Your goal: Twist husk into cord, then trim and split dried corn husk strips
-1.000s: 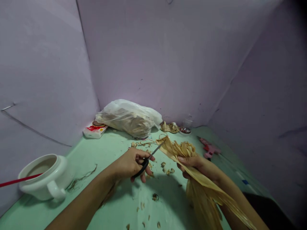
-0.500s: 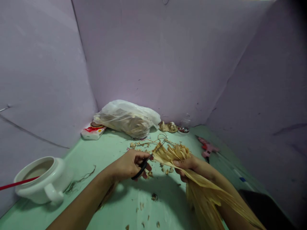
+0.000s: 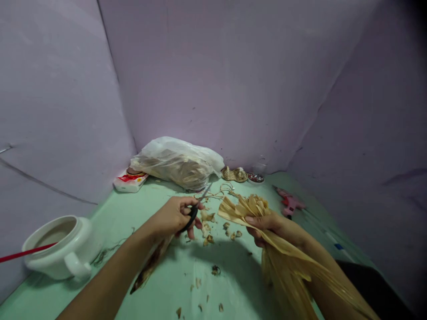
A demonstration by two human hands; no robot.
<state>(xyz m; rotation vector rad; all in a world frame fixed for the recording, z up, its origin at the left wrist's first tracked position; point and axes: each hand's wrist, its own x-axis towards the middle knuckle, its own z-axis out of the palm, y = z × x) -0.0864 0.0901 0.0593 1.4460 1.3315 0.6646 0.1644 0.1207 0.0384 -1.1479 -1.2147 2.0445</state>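
My left hand is closed on a pair of black-handled scissors, whose blades point up and away, apart from the husks. In my right hand a bundle of dried corn husks is gripped, its cut, fanned end facing left and its long tails hanging over the right forearm toward me. Small husk scraps lie on the green tabletop between the two hands. Partly behind my left forearm is a brownish dried husk with a dark tip.
A white ceramic pot with a red stick stands at left. Toward the back are a clear plastic bag of husks, a white and red packet, small woven pieces and a dish of beads. A pink glue gun lies at right.
The scissors, their blades earlier at the husk bundle's fanned end, have moved left away from it with my left hand. The bundle has shifted slightly right.
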